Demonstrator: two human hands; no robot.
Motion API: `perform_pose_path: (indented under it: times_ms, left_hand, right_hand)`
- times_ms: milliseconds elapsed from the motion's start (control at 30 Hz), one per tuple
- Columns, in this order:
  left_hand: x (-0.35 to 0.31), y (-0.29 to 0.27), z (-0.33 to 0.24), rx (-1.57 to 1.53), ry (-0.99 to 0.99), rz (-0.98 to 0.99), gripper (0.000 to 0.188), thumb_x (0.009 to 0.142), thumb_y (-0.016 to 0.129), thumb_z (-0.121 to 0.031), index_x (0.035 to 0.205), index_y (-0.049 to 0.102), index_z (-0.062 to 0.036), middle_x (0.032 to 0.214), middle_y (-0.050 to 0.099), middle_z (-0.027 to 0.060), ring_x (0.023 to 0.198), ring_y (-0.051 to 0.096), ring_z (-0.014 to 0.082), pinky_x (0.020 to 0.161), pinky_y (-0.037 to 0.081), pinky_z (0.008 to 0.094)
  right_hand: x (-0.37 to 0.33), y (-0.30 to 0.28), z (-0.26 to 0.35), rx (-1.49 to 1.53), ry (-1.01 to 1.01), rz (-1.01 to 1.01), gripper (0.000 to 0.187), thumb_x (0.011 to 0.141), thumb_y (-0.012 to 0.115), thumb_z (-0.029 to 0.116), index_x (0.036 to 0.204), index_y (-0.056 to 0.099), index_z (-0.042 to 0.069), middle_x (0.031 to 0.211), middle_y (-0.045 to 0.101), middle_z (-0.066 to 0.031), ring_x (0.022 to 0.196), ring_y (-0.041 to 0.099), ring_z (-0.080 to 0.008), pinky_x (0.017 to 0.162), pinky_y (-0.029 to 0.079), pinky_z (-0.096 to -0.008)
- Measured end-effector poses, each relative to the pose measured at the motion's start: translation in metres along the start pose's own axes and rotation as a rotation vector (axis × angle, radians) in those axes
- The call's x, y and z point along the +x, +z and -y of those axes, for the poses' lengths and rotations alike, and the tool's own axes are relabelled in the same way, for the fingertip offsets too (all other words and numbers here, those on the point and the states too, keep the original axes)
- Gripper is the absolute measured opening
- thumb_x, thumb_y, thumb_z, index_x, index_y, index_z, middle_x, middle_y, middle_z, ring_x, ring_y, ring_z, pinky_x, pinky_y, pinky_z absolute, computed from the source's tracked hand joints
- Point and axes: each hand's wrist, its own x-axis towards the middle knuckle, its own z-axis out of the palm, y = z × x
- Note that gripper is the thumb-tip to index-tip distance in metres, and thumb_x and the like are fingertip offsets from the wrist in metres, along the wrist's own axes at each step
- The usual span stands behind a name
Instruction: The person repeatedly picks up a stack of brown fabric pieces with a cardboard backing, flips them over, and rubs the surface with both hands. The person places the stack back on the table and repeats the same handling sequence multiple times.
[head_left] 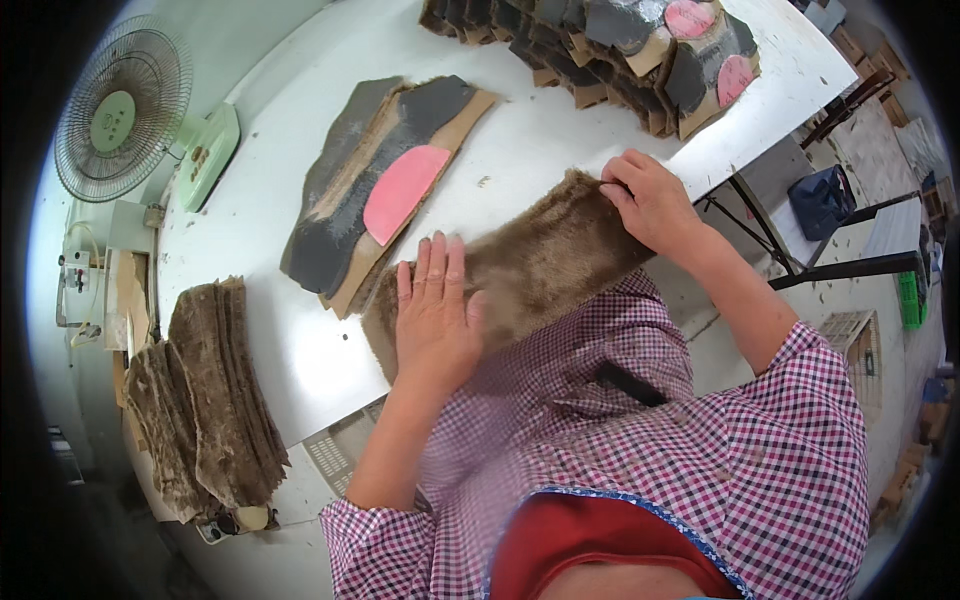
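A brown fur piece (pixel 545 265) lies fur side up across the table's near edge, partly over my lap. My left hand (pixel 437 310) rests flat on its left end, fingers stretched out. At the far right corner of the same piece, my right hand (pixel 650 200) pinches the edge between thumb and fingers. Just beyond my left hand lie dark grey backed pieces (pixel 350 190) with tan edges, and a pink half-round patch (pixel 405 190) sits on the top one. The underside of the fur piece is hidden.
Stacks of grey-backed pieces (pixel 620 60) with pink patches fill the table's far side. Brown fur strips (pixel 215 390) are piled at the left edge. A fan (pixel 120 120) stands at far left. A dark blue bag (pixel 820 200) sits on a lower surface at right, near a green crate (pixel 910 298).
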Motion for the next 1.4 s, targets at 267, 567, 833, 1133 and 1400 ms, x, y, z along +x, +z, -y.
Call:
perform_pose_path:
  times_ms: [267, 567, 833, 1133, 1400]
  left_hand:
    - [0.067, 0.038, -0.067, -0.255, 0.408, -0.147, 0.056, 0.094, 0.048, -0.024, 0.140, 0.035, 0.0050, 0.148, 0.033, 0.0206, 0.139, 0.030, 0.0323, 0.116, 0.020, 0.0439]
    - [0.072, 0.032, -0.089, -0.284, 0.212, -0.114, 0.059, 0.095, 0.039, -0.030, 0.140, 0.034, 0.0074, 0.149, 0.033, 0.0195, 0.141, 0.025, 0.0297, 0.116, 0.018, 0.0421]
    - [0.058, 0.038, -0.059, -0.521, 0.106, -0.419, 0.054, 0.088, 0.048, -0.015, 0.132, 0.037, 0.0138, 0.137, 0.040, 0.0285, 0.130, 0.034, 0.0407, 0.114, 0.022, 0.0467]
    - [0.041, 0.007, -0.009, -0.291, -0.032, -0.303, 0.038, 0.088, 0.057, -0.027, 0.108, 0.056, 0.0050, 0.102, 0.054, 0.0182, 0.099, 0.050, 0.0326, 0.093, 0.039, 0.0428]
    - [0.015, -0.022, 0.027, -0.600, -0.246, -0.179, 0.044, 0.093, 0.053, -0.039, 0.101, 0.055, 0.0037, 0.102, 0.062, 0.0264, 0.098, 0.059, 0.0434, 0.084, 0.046, 0.0497]
  right_hand:
    - [0.006, 0.009, -0.004, -0.112, -0.058, 0.047, 0.006, 0.089, 0.054, 0.013, 0.090, 0.055, 0.007, 0.086, 0.054, -0.0108, 0.087, 0.056, -0.0327, 0.073, 0.046, -0.0429]
    - [0.015, 0.003, -0.006, -0.163, -0.131, 0.073, 0.008, 0.089, 0.054, 0.007, 0.096, 0.054, 0.004, 0.092, 0.056, -0.0155, 0.089, 0.056, -0.0380, 0.075, 0.045, -0.0451]
    - [-0.005, 0.018, 0.036, -0.024, -0.158, 0.368, 0.054, 0.098, 0.041, 0.024, 0.146, 0.029, 0.001, 0.151, 0.030, -0.0172, 0.141, 0.024, -0.0328, 0.116, 0.018, -0.0401]
    - [0.013, 0.023, 0.013, -0.262, -0.095, 0.376, 0.062, 0.101, 0.033, 0.040, 0.149, 0.019, 0.003, 0.154, 0.022, -0.0165, 0.143, 0.019, -0.0287, 0.119, 0.008, -0.0412]
    - [0.029, 0.029, -0.029, 0.089, 0.080, 0.227, 0.063, 0.101, 0.031, 0.046, 0.147, 0.025, 0.001, 0.152, 0.027, -0.0157, 0.141, 0.024, -0.0281, 0.117, 0.014, -0.0384]
